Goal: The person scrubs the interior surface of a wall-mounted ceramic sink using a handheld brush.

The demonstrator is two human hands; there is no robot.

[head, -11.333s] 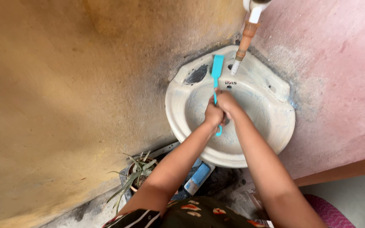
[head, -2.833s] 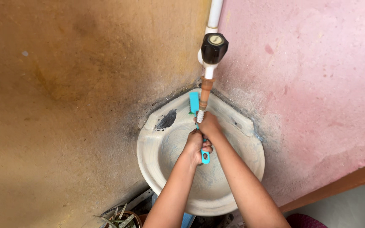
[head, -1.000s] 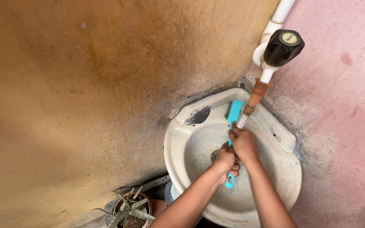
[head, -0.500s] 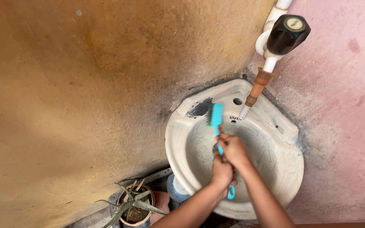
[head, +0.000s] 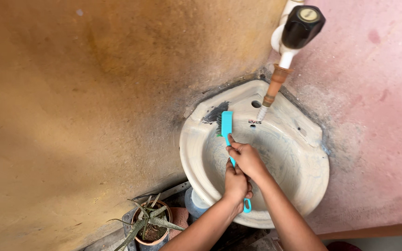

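Glossy turquoise plastic brush (head: pixel 226 123), stained glazed ceramic basin (head: pixel 303 186), rough matt plaster walls (head: pixel 80 102).

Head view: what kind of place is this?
Likely a home wash corner, perhaps outdoors: a stained corner basin where two rough plaster walls meet, a tap on a bare pipe above it, a potted plant below. Both hands hold a teal brush.

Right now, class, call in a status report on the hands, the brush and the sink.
Left hand and right hand both shut on turquoise brush handle. Bristle head on sink rim near dark patch. Tap overhangs basin, clear of brush.
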